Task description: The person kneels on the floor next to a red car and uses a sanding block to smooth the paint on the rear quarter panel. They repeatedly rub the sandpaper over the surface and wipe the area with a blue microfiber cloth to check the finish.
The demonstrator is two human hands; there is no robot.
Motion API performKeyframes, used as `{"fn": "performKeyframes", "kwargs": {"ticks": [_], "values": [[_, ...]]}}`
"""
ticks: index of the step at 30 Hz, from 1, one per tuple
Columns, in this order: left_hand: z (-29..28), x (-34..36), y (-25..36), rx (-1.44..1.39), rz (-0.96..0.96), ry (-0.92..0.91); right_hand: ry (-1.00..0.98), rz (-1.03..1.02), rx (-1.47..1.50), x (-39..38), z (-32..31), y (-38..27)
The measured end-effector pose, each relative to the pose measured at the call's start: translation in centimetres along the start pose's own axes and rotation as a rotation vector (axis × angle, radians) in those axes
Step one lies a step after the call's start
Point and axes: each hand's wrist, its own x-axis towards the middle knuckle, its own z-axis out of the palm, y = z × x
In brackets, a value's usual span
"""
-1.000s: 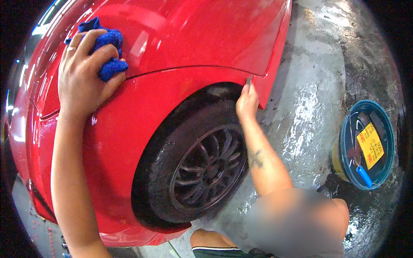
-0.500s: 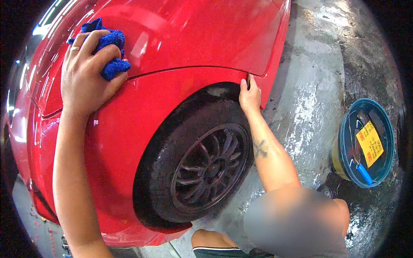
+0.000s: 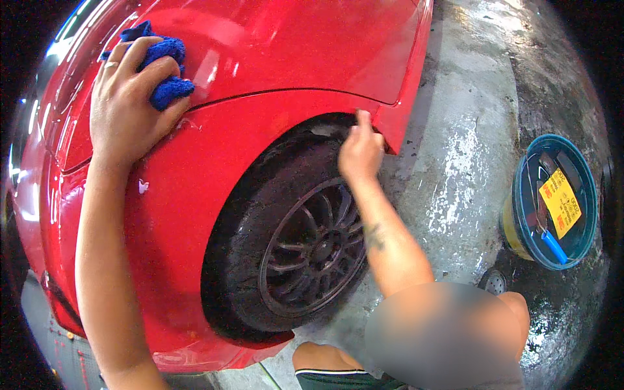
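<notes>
While the left hand (image 3: pixel 127 107) presses a bunched blue cloth (image 3: pixel 162 71) flat against the red car's fender (image 3: pixel 195 188), fingers closed over it, the right hand (image 3: pixel 359 153) pinches the wheel-arch lip above the tyre (image 3: pixel 260 214), seemingly mid-wipe; next, the cloth likely needs sweeping along the panel.

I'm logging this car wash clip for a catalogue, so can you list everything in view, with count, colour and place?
car body: one, glossy red, fills left and centre
wheel: one, black tyre with dark spoked rim, in the arch at centre
cloth: one, blue, on the upper panel under the left hand
bucket: one, teal rim over a yellow wall, on the floor at right, with a yellow label and a blue-handled tool inside
floor: wet grey concrete, right side
drain cap: one, small round, dark, below the bucket
left hand: pressing the cloth
right hand: fingers at the arch edge
</notes>
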Motion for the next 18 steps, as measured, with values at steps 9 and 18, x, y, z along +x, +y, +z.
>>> {"fn": "performKeyframes", "kwargs": {"ticks": [9,18], "values": [[-0.3,0.5,0.5,-0.022,0.001,-0.018,0.112,0.718,1.275,3.2,-2.8,7.3],[2.5,4.5,0.3,0.057,-0.041,-0.106,0.022,0.689,1.168,2.5,-6.5,3.1]]}}
